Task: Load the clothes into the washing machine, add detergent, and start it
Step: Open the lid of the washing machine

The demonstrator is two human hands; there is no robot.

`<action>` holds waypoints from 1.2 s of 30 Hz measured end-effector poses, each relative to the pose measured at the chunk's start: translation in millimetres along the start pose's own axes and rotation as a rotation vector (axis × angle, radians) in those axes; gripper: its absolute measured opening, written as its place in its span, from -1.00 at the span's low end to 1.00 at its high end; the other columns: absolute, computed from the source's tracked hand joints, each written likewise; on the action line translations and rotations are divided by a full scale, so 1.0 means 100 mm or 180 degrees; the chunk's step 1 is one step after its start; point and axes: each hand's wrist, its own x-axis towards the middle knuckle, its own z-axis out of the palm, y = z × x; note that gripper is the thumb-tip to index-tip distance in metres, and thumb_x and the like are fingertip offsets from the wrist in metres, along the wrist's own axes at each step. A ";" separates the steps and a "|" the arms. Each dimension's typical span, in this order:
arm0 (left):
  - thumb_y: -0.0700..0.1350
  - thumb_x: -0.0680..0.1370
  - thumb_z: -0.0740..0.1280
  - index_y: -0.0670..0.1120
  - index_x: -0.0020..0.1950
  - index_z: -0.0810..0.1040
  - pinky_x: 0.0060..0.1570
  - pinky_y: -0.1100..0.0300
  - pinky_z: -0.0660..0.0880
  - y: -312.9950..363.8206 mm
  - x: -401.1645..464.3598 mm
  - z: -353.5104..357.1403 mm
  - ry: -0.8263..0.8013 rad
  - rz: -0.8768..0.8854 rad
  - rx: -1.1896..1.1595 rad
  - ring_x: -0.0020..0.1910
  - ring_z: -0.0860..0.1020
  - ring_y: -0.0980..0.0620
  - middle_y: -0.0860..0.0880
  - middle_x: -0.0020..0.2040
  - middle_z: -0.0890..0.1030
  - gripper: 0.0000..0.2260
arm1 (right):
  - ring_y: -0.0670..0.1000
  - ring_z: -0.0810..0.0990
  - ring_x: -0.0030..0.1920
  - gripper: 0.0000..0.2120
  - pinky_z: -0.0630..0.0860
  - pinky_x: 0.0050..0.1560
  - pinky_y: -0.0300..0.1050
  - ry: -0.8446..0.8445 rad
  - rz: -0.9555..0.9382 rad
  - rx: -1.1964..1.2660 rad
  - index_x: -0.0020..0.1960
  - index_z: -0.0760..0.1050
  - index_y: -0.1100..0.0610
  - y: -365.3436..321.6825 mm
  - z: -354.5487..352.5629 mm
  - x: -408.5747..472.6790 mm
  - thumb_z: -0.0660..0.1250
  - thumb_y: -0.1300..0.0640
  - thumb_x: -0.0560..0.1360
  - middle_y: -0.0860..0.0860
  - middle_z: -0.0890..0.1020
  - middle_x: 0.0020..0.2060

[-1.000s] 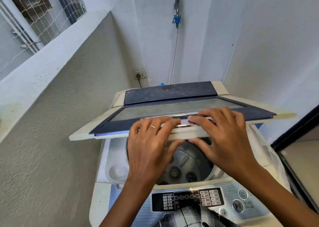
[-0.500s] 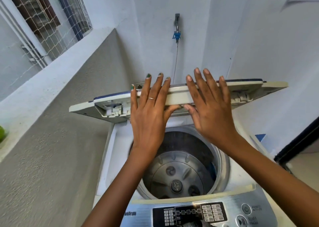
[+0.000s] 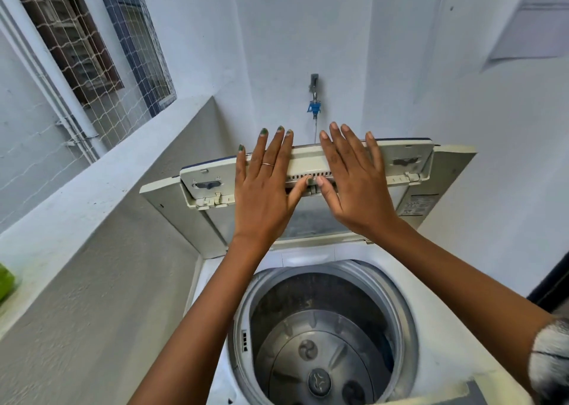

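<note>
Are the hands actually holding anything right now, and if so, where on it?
No grip. Both the left hand and the right hand lie flat, fingers straight, against the folded front panel of the raised lid, near its middle, thumbs at the slotted strip.

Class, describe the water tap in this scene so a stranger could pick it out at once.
Start at the washing machine, whose folded lid both hands push up. On the white wall straight behind the lid's top edge sits the tap. It is the only metal fitting there, with a bright blue connector under it.

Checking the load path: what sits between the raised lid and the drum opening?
Head view: only bare white top deck between lid and drum; no clothes.
</note>
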 end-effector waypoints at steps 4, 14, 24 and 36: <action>0.23 0.57 0.04 -0.03 0.55 0.13 0.50 -0.03 -0.10 -0.03 0.15 0.08 0.0007 -0.0040 -0.0119 0.55 0.04 0.03 0.04 0.55 0.16 -0.39 | 0.07 0.12 0.52 -0.40 -0.06 0.50 0.13 -0.0040 0.0054 0.0120 0.52 0.13 0.16 0.05 0.08 0.14 0.08 -0.10 0.57 0.10 0.19 0.51; 0.26 0.53 -0.08 -0.03 0.55 0.13 0.50 -0.02 -0.11 -0.18 0.63 0.32 -0.0241 -0.0111 -0.0259 0.55 0.05 0.03 0.03 0.54 0.19 -0.35 | 0.07 0.12 0.52 -0.38 -0.13 0.51 0.09 -0.0443 0.0145 0.0268 0.52 0.11 0.13 0.22 0.35 0.61 -0.06 -0.16 0.55 0.09 0.23 0.50; 0.23 0.59 -0.02 -0.02 0.55 0.13 0.50 0.00 -0.08 -0.33 0.97 0.61 -0.0543 -0.0143 -0.0259 0.55 0.07 0.02 0.02 0.54 0.20 -0.41 | 0.08 0.06 0.53 -0.35 -0.15 0.50 0.10 -0.0820 0.0223 0.0278 0.53 0.06 0.12 0.35 0.60 0.94 -0.09 -0.16 0.53 0.09 0.15 0.52; 0.28 0.48 -0.17 -0.04 0.49 0.27 0.48 -0.05 0.00 -0.39 1.10 0.74 -0.0409 -0.0139 -0.0260 0.50 0.20 -0.04 -0.01 0.48 0.34 -0.30 | 0.09 0.11 0.52 -0.41 -0.09 0.49 0.13 -0.0866 0.0182 0.0259 0.53 0.07 0.13 0.42 0.75 1.07 -0.02 -0.13 0.59 0.09 0.19 0.51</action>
